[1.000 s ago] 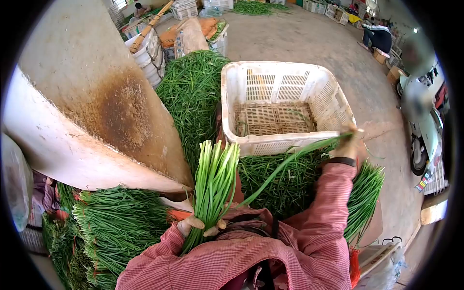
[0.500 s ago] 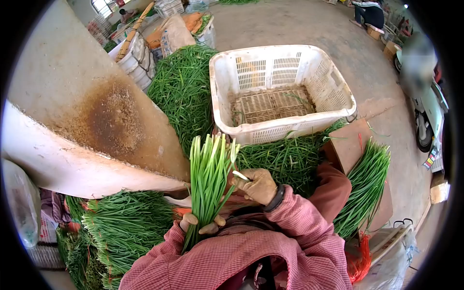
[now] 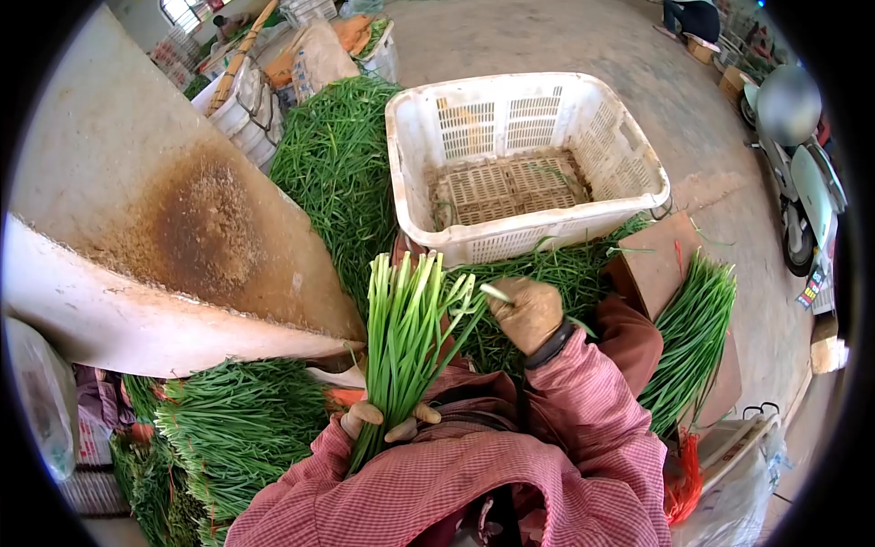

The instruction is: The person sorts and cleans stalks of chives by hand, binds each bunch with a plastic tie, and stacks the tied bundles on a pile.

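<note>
My left hand, in a worn glove, is wrapped round the lower part of a bunch of green stalks, their pale ends pointing up. Just right of the bunch, my right hand, also gloved, is closed on a stalk whose white end sticks out toward the bunch. A few stalks lean out from the bunch toward that hand. Beyond both hands stands a white plastic crate with a few green scraps inside, resting by loose greens.
A stained pillar rises at the left, with stacked green bundles below it. More stalks lie on a brown board at the right, near red strings. A scooter and a seated person are farther off.
My right hand came back from the far right to the bunch, then moved slightly right with a stalk. My left hand still holds the bunch. The view has tilted down.
</note>
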`<state>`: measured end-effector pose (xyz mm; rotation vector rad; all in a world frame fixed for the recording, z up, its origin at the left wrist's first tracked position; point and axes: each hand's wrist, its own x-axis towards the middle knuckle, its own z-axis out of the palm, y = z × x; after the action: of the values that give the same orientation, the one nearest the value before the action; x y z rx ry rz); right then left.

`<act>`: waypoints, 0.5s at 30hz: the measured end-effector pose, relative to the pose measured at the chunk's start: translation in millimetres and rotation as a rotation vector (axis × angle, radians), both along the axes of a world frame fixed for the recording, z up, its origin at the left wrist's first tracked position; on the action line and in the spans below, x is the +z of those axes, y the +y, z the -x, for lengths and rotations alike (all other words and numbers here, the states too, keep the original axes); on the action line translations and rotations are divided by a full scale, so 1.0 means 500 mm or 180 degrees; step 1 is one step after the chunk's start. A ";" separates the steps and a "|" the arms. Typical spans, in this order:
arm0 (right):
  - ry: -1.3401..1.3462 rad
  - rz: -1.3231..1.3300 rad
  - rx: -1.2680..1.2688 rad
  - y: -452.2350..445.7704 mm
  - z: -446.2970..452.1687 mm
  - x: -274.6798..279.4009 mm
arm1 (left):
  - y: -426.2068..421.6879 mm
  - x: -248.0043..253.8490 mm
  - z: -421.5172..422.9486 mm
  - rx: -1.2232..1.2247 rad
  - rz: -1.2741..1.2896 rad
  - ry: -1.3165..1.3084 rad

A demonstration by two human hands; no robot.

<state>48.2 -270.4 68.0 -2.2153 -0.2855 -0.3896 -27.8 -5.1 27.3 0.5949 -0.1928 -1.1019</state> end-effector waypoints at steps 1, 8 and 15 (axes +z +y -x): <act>-0.0066 0.0240 -0.0329 -0.015 -0.009 0.002 | 0.002 0.000 0.000 0.0012 0.0034 0.0016; 0.0074 0.0987 -0.2621 -0.226 -0.080 -0.050 | -0.003 0.024 0.014 0.0581 -0.0003 0.0477; -0.0093 0.0594 -0.1321 -0.076 0.018 0.049 | 0.002 -0.007 0.007 0.0300 0.0081 0.0318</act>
<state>39.5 -308.6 92.6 -2.4532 0.1341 -0.6407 -31.5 -3.9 24.0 0.5198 -0.0913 -1.0340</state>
